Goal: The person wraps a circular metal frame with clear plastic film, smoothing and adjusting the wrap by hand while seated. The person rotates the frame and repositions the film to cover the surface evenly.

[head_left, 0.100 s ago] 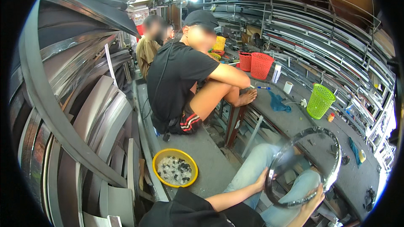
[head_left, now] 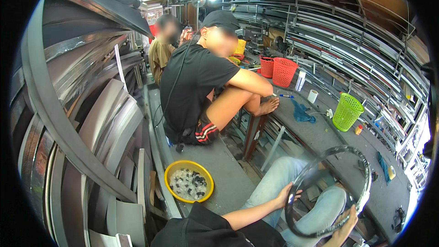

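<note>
Above my bent knees, at the lower right, I hold a large glossy black ring [head_left: 367,174] tilted upright. It looks like a hoop with a shiny covering, and its middle is see-through or dark and blurred. My left hand [head_left: 286,195] grips its left side, fingers curled round the rim. Lower on the right side, my right hand [head_left: 348,225] is closed round the rim too, thumb toward me. Part of each hand's fingers is hidden by the ring.
A yellow basin [head_left: 170,174] of small clear and black pieces sits on the bench to my left. A person in black [head_left: 192,77] squats ahead; another [head_left: 160,55] sits beyond. A green basket [head_left: 348,112], red basket [head_left: 284,72] and blue cloth [head_left: 302,112] lie on the right-hand bench. Curved strips [head_left: 82,155] crowd the left.
The ring has shifted slightly down and left and turned a little, so its shine falls differently. Both hands stay on the rim. The seated person at the back has a hand raised more visibly.
</note>
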`<action>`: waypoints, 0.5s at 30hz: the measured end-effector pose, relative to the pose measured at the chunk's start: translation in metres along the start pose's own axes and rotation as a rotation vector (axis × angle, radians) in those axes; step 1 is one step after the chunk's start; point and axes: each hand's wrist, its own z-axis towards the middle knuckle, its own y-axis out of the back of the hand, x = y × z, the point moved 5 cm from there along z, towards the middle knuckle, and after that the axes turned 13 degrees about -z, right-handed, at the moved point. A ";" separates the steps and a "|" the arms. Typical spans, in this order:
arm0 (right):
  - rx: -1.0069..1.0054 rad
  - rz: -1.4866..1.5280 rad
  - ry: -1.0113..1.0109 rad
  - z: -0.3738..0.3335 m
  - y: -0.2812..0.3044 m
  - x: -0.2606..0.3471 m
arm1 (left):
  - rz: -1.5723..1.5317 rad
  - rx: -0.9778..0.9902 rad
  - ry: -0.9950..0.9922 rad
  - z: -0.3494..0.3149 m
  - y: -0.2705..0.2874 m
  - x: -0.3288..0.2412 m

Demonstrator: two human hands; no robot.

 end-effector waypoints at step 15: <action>-0.064 -0.161 0.778 -0.118 0.077 0.157 | 0.249 0.163 0.328 -0.019 -0.019 0.015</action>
